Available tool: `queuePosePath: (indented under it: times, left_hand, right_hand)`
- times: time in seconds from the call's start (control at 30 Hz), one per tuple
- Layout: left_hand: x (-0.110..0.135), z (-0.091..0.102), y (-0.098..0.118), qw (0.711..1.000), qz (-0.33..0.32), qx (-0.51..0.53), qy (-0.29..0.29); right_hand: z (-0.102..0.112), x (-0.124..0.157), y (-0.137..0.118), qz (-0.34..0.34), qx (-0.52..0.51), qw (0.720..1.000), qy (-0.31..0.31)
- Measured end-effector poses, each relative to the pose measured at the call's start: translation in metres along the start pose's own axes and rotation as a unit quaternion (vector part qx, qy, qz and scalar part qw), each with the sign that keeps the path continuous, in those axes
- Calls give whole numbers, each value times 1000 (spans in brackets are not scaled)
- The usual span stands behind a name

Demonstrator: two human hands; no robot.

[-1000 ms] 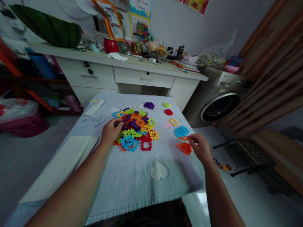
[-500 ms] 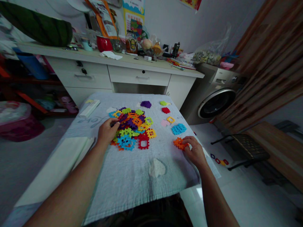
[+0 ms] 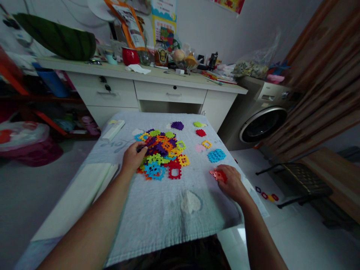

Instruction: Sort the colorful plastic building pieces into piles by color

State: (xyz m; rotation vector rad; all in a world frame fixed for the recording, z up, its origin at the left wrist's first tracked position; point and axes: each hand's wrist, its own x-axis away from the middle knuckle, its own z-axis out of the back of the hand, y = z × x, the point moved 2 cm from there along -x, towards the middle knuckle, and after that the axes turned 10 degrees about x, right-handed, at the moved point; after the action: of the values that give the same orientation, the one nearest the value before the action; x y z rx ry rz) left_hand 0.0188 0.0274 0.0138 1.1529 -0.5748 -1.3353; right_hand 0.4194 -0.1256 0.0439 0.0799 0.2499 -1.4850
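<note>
My left hand [image 3: 134, 155] is at the left edge of a heap of colourful notched plastic building pieces [image 3: 160, 150]. Its fingers curl in, thumb near forefinger; what lies between them is too dark to make out. On the right side of the cloth, my right hand [image 3: 230, 179] closes over orange building pieces [image 3: 218, 174], which look pinkish in this light and are partly under its fingers. Beyond that hand lie blue pieces [image 3: 216, 155], a yellow frame piece [image 3: 207, 144], red pieces [image 3: 200, 132], green pieces [image 3: 198, 124] and purple pieces [image 3: 177, 125].
A pale blue cloth [image 3: 165, 210] covers the small table. A white box-like object [image 3: 114, 130] lies at its far left corner. Behind stand a white desk [image 3: 171, 88] and a washing machine [image 3: 255, 112]. Several loose pieces [image 3: 264, 195] are on the floor by a low black stool [image 3: 302, 183].
My right hand has lowered and flattened over the orange pieces, covering more of them. My left hand stays by the heap. The whole view has shifted slightly.
</note>
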Motion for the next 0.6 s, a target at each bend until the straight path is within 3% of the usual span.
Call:
queuePosePath:
  times: [0.13, 0.3, 0.47, 0.6]
  left_hand:
    - [0, 0, -2, 1000, -5, -1, -7]
    - [0, -1, -4, 1000, -11, -4, -10]
    - [0, -2, -6, 1000, -9, 2, -19]
    - [0, -2, -8, 1000, -8, -3, -19]
  right_hand:
    - [12, -8, -5, 6, 11, 999, -30]
    - [17, -42, -52, 74, -33, 996, -41]
    - [-7, -85, -101, 125, -51, 987, -84]
    - [-27, -100, -110, 106, -36, 986, -124]
